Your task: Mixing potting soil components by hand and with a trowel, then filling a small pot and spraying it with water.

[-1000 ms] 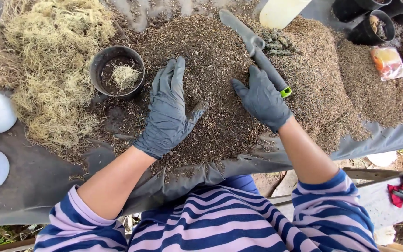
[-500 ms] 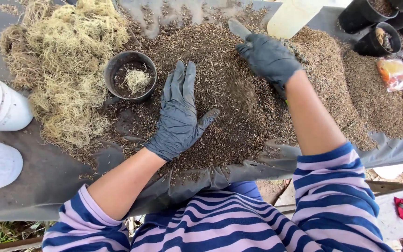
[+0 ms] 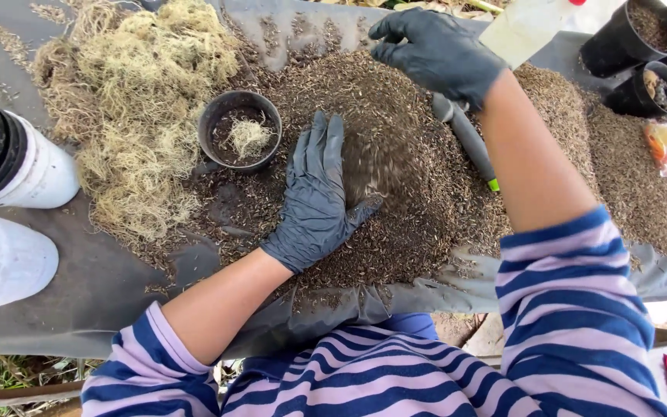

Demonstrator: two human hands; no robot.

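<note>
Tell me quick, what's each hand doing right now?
Left hand: open, flat on the bark mix, holding nothing.
Right hand: raised, fingers curled; cannot tell if it holds anything.

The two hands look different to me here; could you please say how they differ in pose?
The left hand lies flat, fingers straight, on the brown potting mix; the right hand is raised above it, fingers curled. The left sits beside the small black pot; the right is above the trowel. Both wear dark gloves.

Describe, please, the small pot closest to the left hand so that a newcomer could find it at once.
Start at the big heap of dark bark mix in the middle of the grey sheet. Beside the fingertips of the flat left hand, at the edge of the pale moss pile, stands a small round black pot. It alone holds a tuft of moss.
</note>
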